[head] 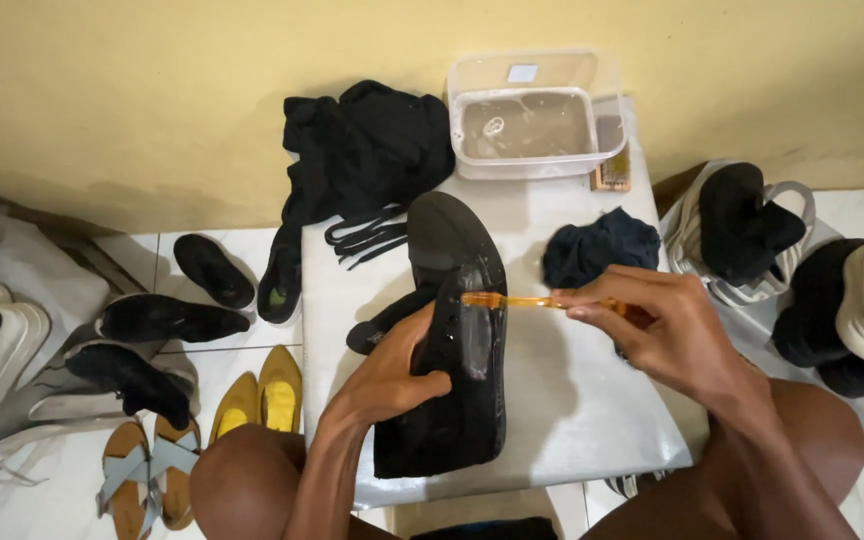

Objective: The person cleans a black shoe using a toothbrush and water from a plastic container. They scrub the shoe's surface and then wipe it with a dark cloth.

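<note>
White worktop [572, 400]: left hand [392, 375] grip clamped on black shoe [457, 330], sole up; right hand [667, 325] pinches orange toothbrush [542, 300], bristles on sole; handle end hidden.

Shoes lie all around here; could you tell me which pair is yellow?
The yellow flats on the floor tiles, left of the table; neighbouring pairs are black, white or tan.

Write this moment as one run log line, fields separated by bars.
left hand: holds black shoe, sole up | right hand: holds orange toothbrush, head on sole | behind: plastic tub of water
</note>
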